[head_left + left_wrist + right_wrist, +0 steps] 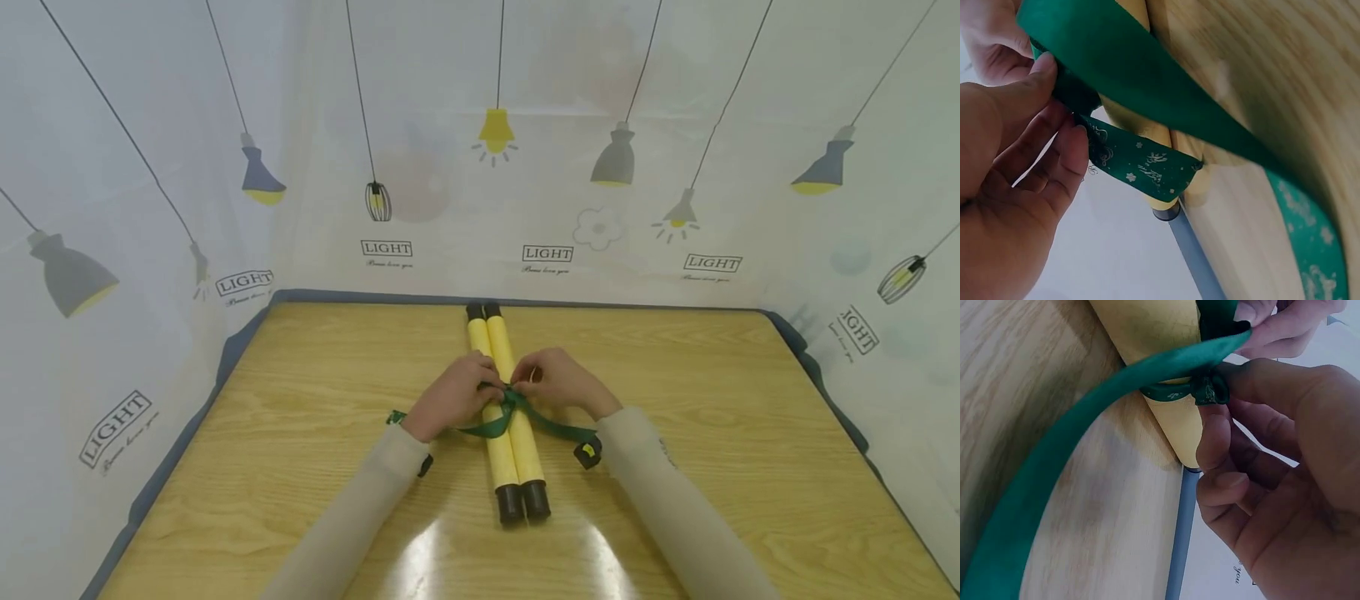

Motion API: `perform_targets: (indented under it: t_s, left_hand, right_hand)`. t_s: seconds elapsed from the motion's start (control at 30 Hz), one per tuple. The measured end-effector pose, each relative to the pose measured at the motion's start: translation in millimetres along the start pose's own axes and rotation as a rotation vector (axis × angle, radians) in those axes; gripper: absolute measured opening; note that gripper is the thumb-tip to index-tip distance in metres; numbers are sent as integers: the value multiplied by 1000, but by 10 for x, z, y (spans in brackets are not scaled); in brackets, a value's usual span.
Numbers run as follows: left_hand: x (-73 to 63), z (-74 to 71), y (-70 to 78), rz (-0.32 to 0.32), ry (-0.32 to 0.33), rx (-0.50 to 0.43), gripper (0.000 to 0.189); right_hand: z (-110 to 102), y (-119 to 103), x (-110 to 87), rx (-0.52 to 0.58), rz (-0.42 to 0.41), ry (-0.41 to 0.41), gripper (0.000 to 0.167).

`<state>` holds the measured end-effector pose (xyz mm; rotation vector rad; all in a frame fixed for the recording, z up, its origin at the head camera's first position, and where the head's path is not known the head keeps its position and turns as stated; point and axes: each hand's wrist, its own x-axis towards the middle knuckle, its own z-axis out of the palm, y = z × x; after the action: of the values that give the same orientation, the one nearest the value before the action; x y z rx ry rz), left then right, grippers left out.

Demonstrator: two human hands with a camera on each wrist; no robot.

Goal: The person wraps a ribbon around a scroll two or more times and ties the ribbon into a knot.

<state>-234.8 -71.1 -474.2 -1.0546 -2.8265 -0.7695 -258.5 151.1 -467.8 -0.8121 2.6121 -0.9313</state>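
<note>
Two yellow rods (pixel 500 454) with dark end caps lie side by side on the table, pointing away from me. A green ribbon (pixel 558 428) with pale print wraps round them at mid-length. My left hand (pixel 459 392) pinches the ribbon between thumb and fingers; in the left wrist view, a short printed ribbon end (pixel 1144 162) hangs beside those fingertips. Opposite it, my right hand (pixel 558 382) pinches the ribbon at a small bunched knot (pixel 1211 387) against the rods. Long ribbon tails drape to both sides. The fingers partly hide the knot in the head view.
Under everything is a wood-grain table (pixel 337 358). A white curtain (pixel 450 67) printed with lamps stands along its back and sides, with a blue-grey edge (pixel 375 297). Small black devices sit near both wrists, the right one (pixel 588 452) bearing a yellow mark.
</note>
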Motion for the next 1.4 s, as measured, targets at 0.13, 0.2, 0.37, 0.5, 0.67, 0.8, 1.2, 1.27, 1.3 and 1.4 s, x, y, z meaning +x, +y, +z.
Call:
perform_targets:
  t_s: [0.13,0.2,0.37,0.5,0.67,0.8,1.2,1.27,1.3,1.4]
  left_hand:
    - [19,9,-25,20,22,-24,14]
    - [32,22,-40,13,33,-40,14]
    - [60,46,-41,-36,43,-50,14]
    - [87,45,-1,-94,41,-69,12]
    - [128,71,31,-183,57,-94,13]
    - [133,93,41,-220,87,-91,12]
    - [117,143,52,-254,135,-81,13]
    - [117,156,35,-247,132,-74,14]
    - [116,163,25,-243,130,-72,14]
    - [108,170,-6,-219,129,-81,13]
  right_hand:
    - [13,30,12,-12,-2,6,11]
    - [19,39,13,0,1,15,13]
    - [32,37,-7,123,51,28,16]
    - [35,20,-35,259,96,19,19]
    - [32,20,-55,365,126,-4,20]
    - [28,18,-68,411,125,-17,19]
    - [94,42,-104,520,196,4,25]
    - [102,46,-105,481,194,17,27]
    - [104,47,-105,451,192,29,26]
    - [104,48,-103,351,178,76,21]
